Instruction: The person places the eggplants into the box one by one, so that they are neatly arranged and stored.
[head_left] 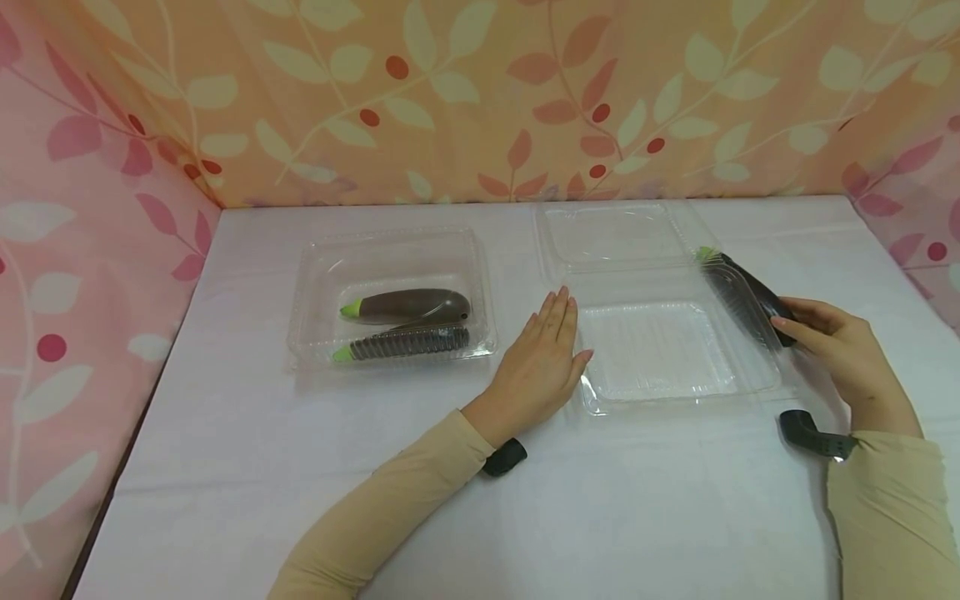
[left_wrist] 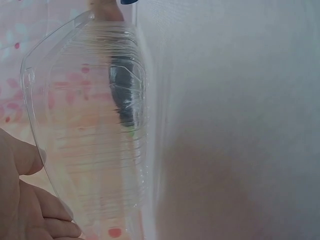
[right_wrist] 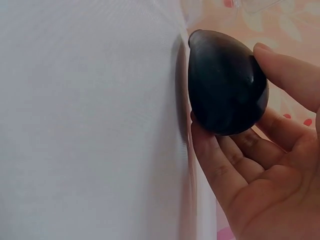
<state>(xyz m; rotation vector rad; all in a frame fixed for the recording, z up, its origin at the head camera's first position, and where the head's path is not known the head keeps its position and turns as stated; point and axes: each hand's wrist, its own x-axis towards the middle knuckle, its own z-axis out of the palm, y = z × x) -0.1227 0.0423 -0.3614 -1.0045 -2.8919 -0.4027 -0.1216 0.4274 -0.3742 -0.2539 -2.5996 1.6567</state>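
Note:
My right hand grips the thick end of a dark eggplant. The eggplant's green tip points away, and part of it shows through the clear plastic wall beside it. In the right wrist view, thumb and fingers hold the glossy rounded end of the eggplant. An opened clear plastic box lies in front of me, its lid folded back at the far side. My left hand, fingers straight, rests against the left edge of this box. In the left wrist view, its thumb touches the box rim.
To the left stands a second clear plastic box, closed, with a dark eggplant visible inside; its ridged side shows dark and green too. A white cloth covers the table. Patterned curtains hang behind and at both sides.

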